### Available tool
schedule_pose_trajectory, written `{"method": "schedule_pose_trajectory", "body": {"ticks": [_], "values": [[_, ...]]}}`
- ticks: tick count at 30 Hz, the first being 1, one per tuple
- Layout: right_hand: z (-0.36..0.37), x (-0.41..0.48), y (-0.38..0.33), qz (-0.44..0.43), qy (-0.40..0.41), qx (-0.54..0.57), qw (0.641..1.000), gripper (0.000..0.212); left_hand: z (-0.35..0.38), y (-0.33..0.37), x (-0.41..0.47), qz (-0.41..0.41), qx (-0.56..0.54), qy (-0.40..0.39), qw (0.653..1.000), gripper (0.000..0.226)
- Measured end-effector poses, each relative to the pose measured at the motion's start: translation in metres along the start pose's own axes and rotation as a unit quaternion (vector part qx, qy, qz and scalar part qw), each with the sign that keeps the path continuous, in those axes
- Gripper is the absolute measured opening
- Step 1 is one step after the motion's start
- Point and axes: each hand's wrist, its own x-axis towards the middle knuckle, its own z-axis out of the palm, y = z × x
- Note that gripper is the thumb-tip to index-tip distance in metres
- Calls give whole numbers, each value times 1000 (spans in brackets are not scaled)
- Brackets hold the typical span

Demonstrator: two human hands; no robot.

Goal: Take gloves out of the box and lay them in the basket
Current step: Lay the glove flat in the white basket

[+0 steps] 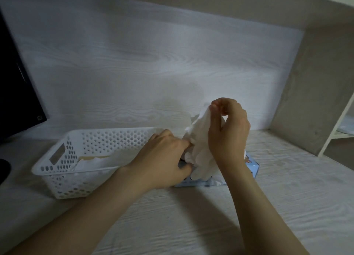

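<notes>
A light blue glove box lies on the desk, mostly hidden behind my hands. My right hand pinches a white glove between thumb and fingertips and holds it up above the box. My left hand sits at the box opening, its fingers curled on the lower part of the white gloves there. To the left of the box stands a white perforated basket with white gloves lying inside it.
A dark monitor stands at the far left. A pale wood wall rises behind the desk. On the right, a shelf side panel and white frame close in the desk.
</notes>
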Motion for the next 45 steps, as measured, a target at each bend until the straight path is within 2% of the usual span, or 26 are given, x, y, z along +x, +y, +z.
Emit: {"method": "schedule_pose_trajectory", "body": {"ticks": [3, 6, 8, 11, 14, 17, 23, 27, 31, 37, 42, 45], "values": [[-3, 0, -7, -15, 40, 29, 999, 9, -7, -1, 6, -46, -90, 25, 995, 24], [-3, -1, -12, -47, 55, 47, 996, 8, -13, -2, 10, -83, -154, 93, 980, 29], [-1, -4, -13, -71, 28, 57, 995, 9, -17, -1, 11, -100, -222, 124, 962, 32], [3, -8, -15, -90, -33, 69, 993, 10, -21, 1, 12, -79, -309, 121, 940, 47], [3, -9, -18, -95, -61, 86, 990, 7, -24, 1, 14, -70, -323, 162, 930, 27], [-2, -9, -21, -68, -110, 107, 986, 5, -25, -6, 16, -132, -344, 222, 903, 7], [-5, -13, -18, -31, -210, -16, 977, 54, -32, -17, 17, -239, -404, 304, 829, 14], [-2, -14, -12, -24, -247, -96, 964, 62, -34, -22, 19, -286, -448, 297, 793, 18], [1, -16, -11, -43, -246, -131, 959, 58, -36, -22, 19, -297, -480, 267, 781, 19], [9, -20, -21, -45, -194, -70, 977, 50, -48, -21, 18, -266, -550, 276, 742, 26], [24, -16, -42, 18, -159, 26, 987, 41, -51, -29, 19, -251, -598, 290, 704, 24], [37, -7, -54, 88, -163, 113, 976, 26, -57, -36, 18, -245, -654, 282, 657, 35]]}}
